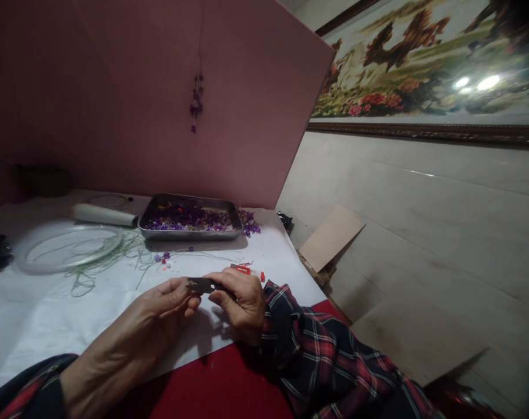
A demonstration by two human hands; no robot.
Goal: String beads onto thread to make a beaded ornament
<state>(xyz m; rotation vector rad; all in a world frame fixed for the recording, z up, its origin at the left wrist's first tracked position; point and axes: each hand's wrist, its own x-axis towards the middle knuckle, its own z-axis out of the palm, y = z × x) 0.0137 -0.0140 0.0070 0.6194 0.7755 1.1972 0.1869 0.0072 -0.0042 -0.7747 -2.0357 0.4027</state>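
White covering spreads over the tabletop [286, 259]. On the near side of the metal tray [190, 235], the right hand [244, 302] pinches a dark flat tool [198, 284], its long axis crosswise, left end at the left hand's [157, 305] bunched fingertips; whether those grip it cannot be told. Purple beads [194, 219] fill the tray; a beaded strand [196, 106] hangs beyond it.

No lettering or number can be read, any print on the red object [248, 272] being too small.
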